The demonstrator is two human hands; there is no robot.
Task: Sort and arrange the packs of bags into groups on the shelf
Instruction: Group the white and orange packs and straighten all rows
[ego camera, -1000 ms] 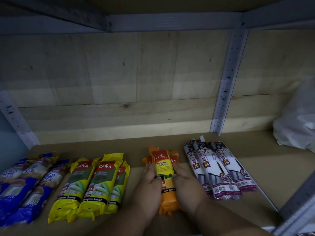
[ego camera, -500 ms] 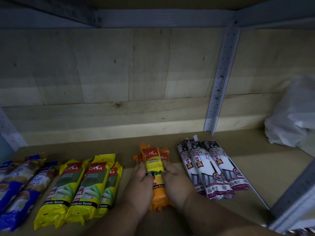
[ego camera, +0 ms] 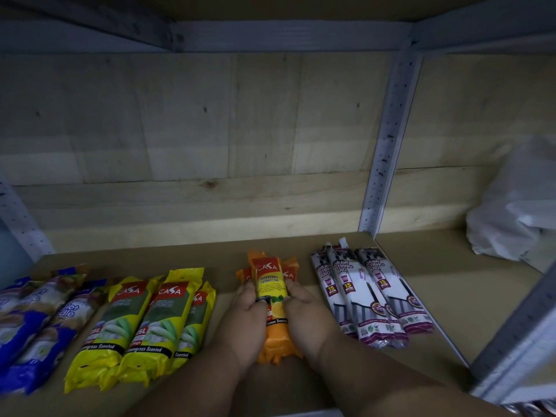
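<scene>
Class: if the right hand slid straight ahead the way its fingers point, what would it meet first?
Probably nothing but bare shelf: the right hand points along the orange packs toward the wooden back wall.

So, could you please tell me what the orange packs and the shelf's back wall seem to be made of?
Orange packs: likely thin glossy plastic film, given the crinkled, crimped ends and the sheen. Back wall: seemingly bare, matt wood boards, with visible grain, a knot and seams.

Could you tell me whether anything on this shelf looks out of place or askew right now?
Nothing is damaged or spilled. The four groups are sorted by kind, though the blue packs and yellow packs lie slanted, and a crumpled white plastic bag sits loose at the far right, apart from the packs.
</scene>
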